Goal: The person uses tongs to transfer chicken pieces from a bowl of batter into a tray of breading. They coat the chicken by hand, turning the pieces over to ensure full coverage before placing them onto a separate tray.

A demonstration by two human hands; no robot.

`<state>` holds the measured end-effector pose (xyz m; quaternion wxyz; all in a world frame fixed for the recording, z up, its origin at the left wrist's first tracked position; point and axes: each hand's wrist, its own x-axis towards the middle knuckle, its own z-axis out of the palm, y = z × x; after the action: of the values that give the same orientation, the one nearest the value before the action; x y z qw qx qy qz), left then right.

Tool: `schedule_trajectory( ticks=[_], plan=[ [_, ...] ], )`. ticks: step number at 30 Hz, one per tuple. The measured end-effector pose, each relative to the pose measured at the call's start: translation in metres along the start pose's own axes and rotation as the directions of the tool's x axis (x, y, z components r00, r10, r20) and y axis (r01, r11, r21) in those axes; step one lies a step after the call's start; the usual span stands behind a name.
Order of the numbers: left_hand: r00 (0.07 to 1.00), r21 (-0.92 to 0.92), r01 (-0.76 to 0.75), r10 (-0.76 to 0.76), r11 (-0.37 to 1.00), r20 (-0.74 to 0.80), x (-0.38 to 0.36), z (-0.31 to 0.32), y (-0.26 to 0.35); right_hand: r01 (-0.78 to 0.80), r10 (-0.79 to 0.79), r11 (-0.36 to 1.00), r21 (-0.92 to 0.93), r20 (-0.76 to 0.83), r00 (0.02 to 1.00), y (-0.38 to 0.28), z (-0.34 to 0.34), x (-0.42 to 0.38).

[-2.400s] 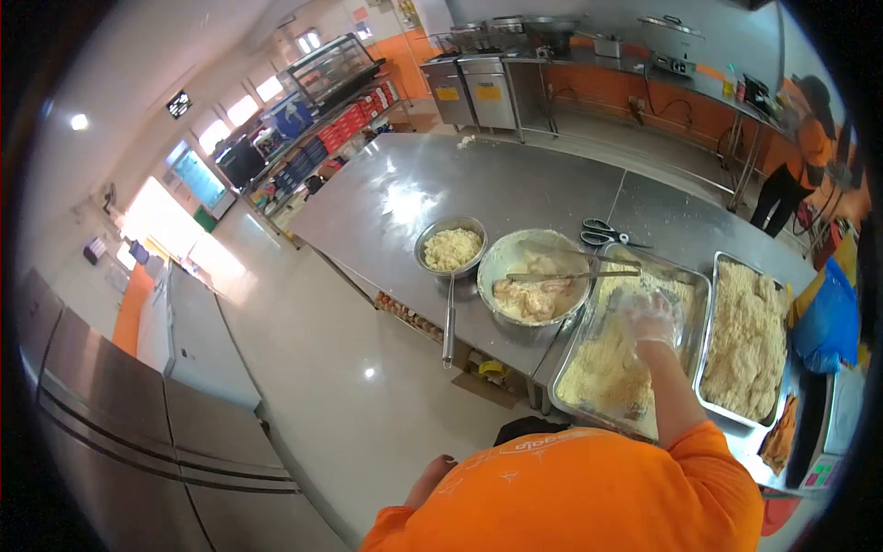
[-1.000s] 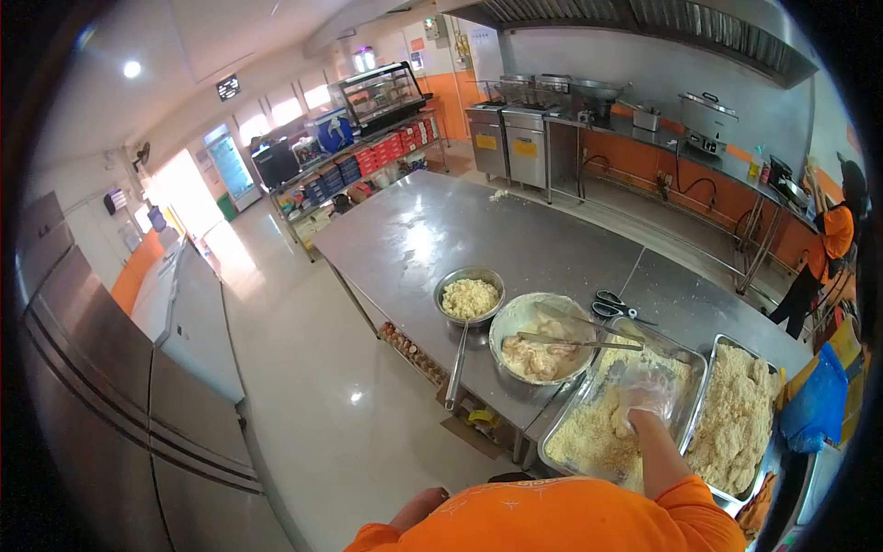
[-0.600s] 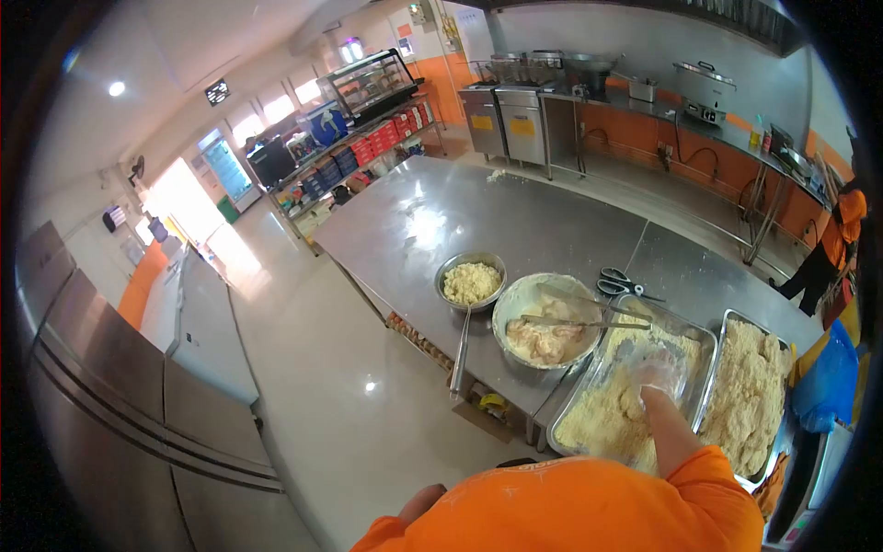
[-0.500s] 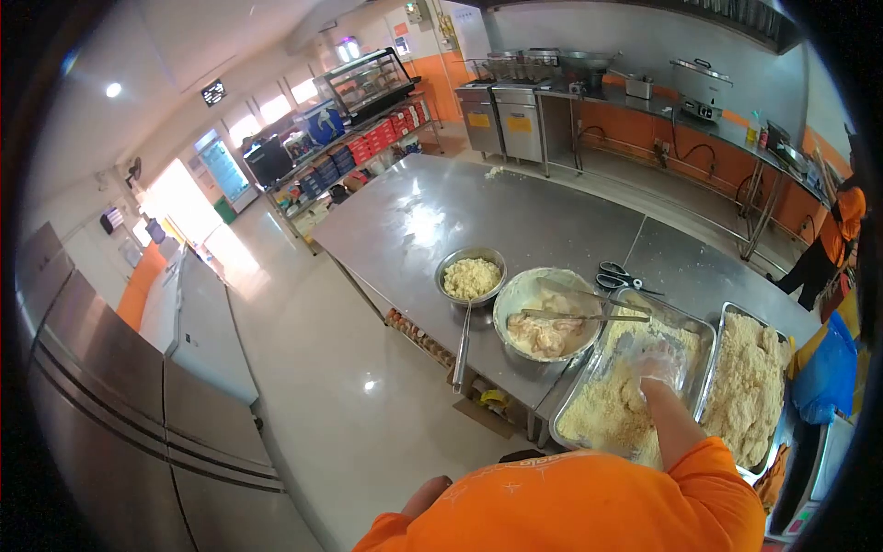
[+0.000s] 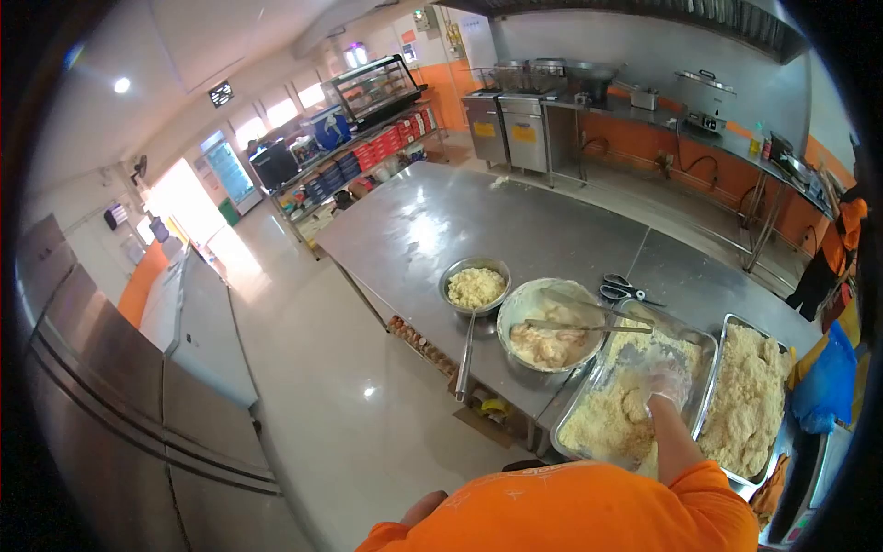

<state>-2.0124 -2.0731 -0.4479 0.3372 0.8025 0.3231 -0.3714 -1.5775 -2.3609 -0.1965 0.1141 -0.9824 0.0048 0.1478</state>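
Observation:
My right hand (image 5: 664, 386), in a clear plastic glove, is over the pale yellow crumbs in the metal tray (image 5: 568, 412); its fingers are smeared by motion and glare. A crumb-coated piece (image 5: 635, 405) lies just left of it. Beside the tray stands a bowl of battered pieces (image 5: 549, 348) with metal tongs (image 5: 589, 327) resting across it. Further left is a long-handled metal pan (image 5: 466, 354) holding yellow crumbs (image 5: 475, 287). Low at the body's left side, part of my left hand (image 5: 425, 508) shows, its fingers hidden.
Black scissors (image 5: 618, 287) lie behind the tray. A second tray of coated food (image 5: 747, 396) and a blue bag (image 5: 825, 377) are at the right. Another person in orange (image 5: 842, 241) stands at the far right. Fryers (image 5: 524, 133) line the back.
The camera view has shifted slightly, so the table and bowls appear a little lower. My right hand remains over the crumb tray, slightly further right in view.

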Motion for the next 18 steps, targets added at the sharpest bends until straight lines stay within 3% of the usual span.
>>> schedule_trajectory(
  ticks=[2, 5, 13, 16, 18],
  plan=[
    [1.0, 0.003, 0.008, -0.008, 1.0, -0.001, -0.001, -0.003, 0.0, 0.049, -0.048, 0.998, -0.037, 0.03, 0.998, 0.011, 0.014, 0.016],
    [1.0, -0.001, 0.006, -0.006, 1.0, -0.015, 0.003, -0.009, 0.004, 0.07, -0.07, 0.993, 0.09, -0.003, 0.998, 0.035, 0.042, 0.038],
    [0.993, -0.031, -0.067, 0.064, 0.997, -0.096, 0.031, -0.016, 0.026, 0.131, -0.13, 0.991, -0.008, 0.044, 0.99, 0.054, 0.067, 0.037],
    [0.99, -0.039, -0.087, 0.082, 0.995, -0.113, 0.033, -0.014, 0.024, 0.195, -0.203, 0.972, -0.13, -0.056, 0.978, 0.048, 0.072, 0.054],
    [0.992, -0.035, -0.079, 0.075, 0.996, -0.105, 0.03, -0.007, 0.015, 0.267, -0.357, 0.902, -0.339, -0.238, 0.903, 0.066, 0.106, 0.091]
  ],
)
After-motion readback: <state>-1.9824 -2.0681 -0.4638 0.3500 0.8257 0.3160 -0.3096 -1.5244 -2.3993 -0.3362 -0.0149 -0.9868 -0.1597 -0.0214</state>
